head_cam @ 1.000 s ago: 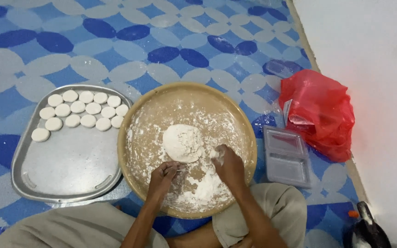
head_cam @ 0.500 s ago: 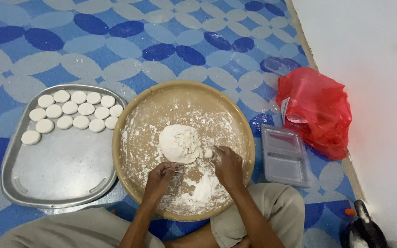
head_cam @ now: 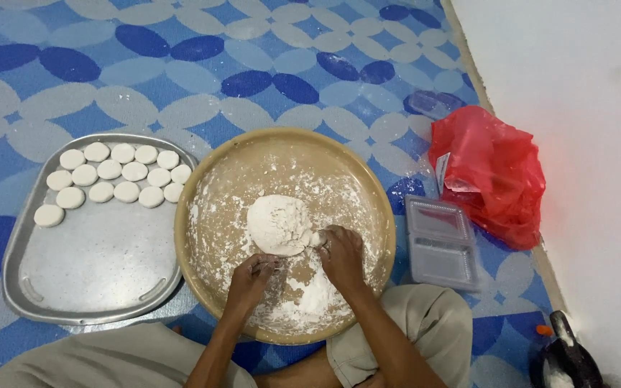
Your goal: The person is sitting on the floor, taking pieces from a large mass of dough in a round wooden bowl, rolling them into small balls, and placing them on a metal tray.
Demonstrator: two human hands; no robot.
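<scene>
I see one large round tan tray, dusted with white flour, filling the middle of my view, and in its centre sits one pale lump of dough. My right hand lies at about four o'clock from that lump, its fingers curled together and pinching at the lump's edge, where a small nub of dough is caught between the fingertips. My left hand sits at about seven o'clock from the lump, just clear of it, fingers bunched over the floured surface; I cannot tell whether anything is caught inside them. A loose heap of white flour lies between the two wrists, toward six o'clock on the tray. At nine o'clock from the tray, touching its rim, lies one rectangular grey metal baking tray, and I count thirteen small flat white dough discs in rows along its far edge, one set apart at the left. At three o'clock lies one clear plastic lidded box, and beyond it, at two o'clock, one crumpled red plastic bag sits against the white wall. Everything rests on a blue and grey patterned floor mat.
</scene>
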